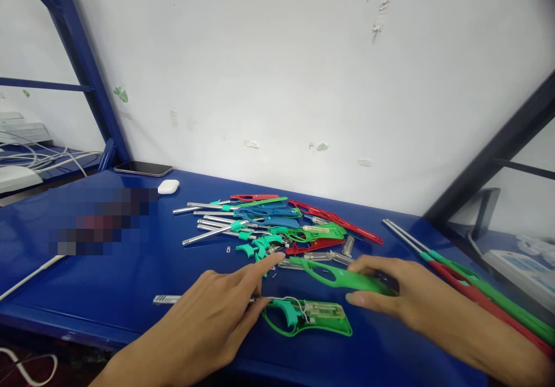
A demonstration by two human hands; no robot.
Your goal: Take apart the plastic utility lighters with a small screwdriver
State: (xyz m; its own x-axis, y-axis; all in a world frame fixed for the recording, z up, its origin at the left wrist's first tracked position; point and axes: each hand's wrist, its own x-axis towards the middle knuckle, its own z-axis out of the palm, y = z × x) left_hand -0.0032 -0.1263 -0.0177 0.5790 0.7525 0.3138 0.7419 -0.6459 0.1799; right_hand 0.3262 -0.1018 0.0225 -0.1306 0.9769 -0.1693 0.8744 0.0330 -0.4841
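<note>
My left hand (221, 312) is closed on an open green lighter body (332, 323) near the table's front, at the joint between handle and metal tube (167, 299). A teal trigger (288, 312), white wire and clear fuel tank (323, 311) show inside that body. Just above it, my right hand (381, 289) grips a green handle shell (327, 274), held tilted with its narrow end toward my left index finger. Whether that finger touches the shell is unclear.
Behind my hands lies a pile of lighter parts: blue shells (269, 219), red shells (338, 220), metal tubes and clear tanks. Long red and green lighters (472, 289) lie at right. A phone (143, 168) and white case (169, 187) are back left, near a blue frame (82, 58).
</note>
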